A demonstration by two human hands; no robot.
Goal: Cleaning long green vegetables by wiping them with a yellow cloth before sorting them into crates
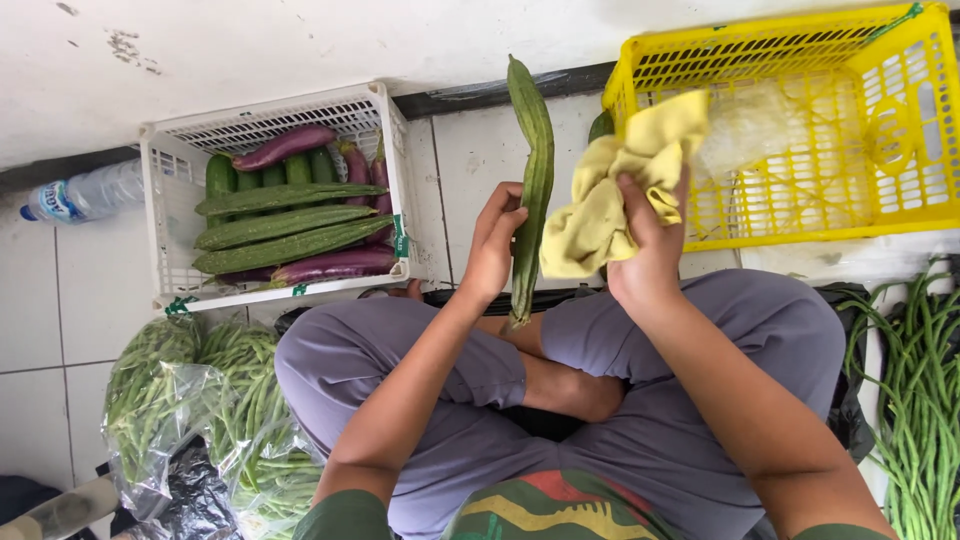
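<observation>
I hold 1 long ridged green gourd upright in front of me, its tip pointing toward the wall and its lower end down between my knees. My left hand is wrapped around its lower half, fingers curled tight against the skin. My right hand is closed on a bunched yellow cloth, which sits just beside the gourd's upper half, touching or nearly so (I cannot tell which).

Judging by how things lie, the wiping looks partly done. The white crate to my left already holds 3 similar gourds laid flat across several purple eggplants and some short dark green cucumbers. The yellow crate to my right is almost bare: a crumpled clear plastic bag rests inside it, and 1 dark green end of something pokes up behind the cloth, too hidden to name. So this gourd seems among the last.

As for packaging, clear bags stuffed with green beans sit by my left knee, above a crinkled black bag. Loose long beans lie in a bundle by my right knee. A clear water bottle with a blue label lies on its side against the wall, left of the white crate, and small green tags hang on that crate's front edge.
</observation>
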